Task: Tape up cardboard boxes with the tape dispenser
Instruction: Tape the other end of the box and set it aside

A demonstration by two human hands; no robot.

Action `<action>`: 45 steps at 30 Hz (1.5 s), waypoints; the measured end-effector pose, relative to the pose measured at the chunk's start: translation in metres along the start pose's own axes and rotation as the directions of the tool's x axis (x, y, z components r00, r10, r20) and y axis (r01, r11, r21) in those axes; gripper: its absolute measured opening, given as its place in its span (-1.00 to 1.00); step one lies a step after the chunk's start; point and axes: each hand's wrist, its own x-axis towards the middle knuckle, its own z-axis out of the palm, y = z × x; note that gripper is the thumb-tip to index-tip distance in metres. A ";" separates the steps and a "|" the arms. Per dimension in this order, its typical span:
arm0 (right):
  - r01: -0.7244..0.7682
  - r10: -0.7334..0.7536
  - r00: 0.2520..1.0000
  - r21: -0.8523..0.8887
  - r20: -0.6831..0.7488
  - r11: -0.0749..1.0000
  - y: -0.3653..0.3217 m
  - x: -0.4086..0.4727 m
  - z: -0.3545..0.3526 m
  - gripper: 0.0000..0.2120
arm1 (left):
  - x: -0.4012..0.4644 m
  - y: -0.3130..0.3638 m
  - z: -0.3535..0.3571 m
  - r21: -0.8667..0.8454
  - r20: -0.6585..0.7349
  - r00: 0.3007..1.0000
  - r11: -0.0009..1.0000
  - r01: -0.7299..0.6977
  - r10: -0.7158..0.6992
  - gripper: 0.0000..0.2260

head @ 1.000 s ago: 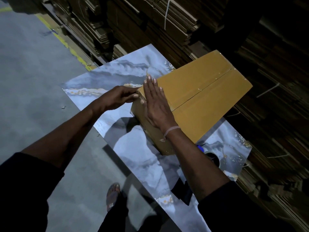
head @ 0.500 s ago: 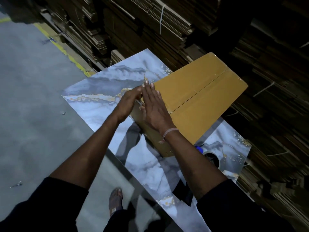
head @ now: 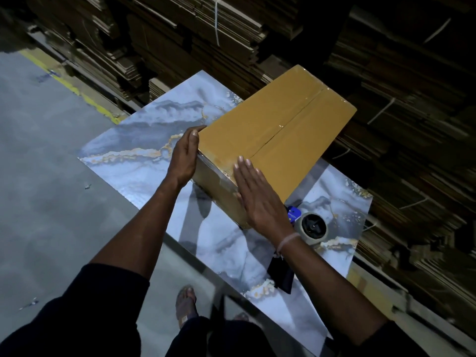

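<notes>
A closed brown cardboard box lies on a marble-patterned table, with clear tape running along its top centre seam and down the near end. My left hand rests flat against the box's near left corner, fingers straight. My right hand presses flat on the near end and top edge of the box, over the shiny tape. A tape dispenser with a blue part and a roll of tape sits on the table just right of my right wrist.
Stacks of flattened cardboard fill the far side and the right. A dark flat object lies on the table under my right forearm. Grey floor with a yellow line lies to the left; my sandalled foot stands below the table edge.
My left hand slid from beside my right hand out to the box's near left corner. My right hand moved right and down along the near end. The box looks turned slightly.
</notes>
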 end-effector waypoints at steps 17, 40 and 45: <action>-0.395 0.618 0.770 0.640 -0.161 0.659 0.007 -0.042 0.001 -0.32 | -0.007 0.018 -0.004 -0.125 0.086 0.984 0.978 0.165 -0.155 -0.63; -0.417 0.944 0.305 0.909 0.125 0.014 0.040 0.030 0.004 -0.30 | 0.125 0.040 -0.023 0.081 0.753 0.644 0.991 0.110 -0.133 -0.43; -0.390 0.946 0.287 0.921 0.149 -0.027 -0.010 0.068 0.023 -0.22 | 0.125 0.046 -0.086 0.044 0.746 0.655 0.990 0.135 -0.123 -0.44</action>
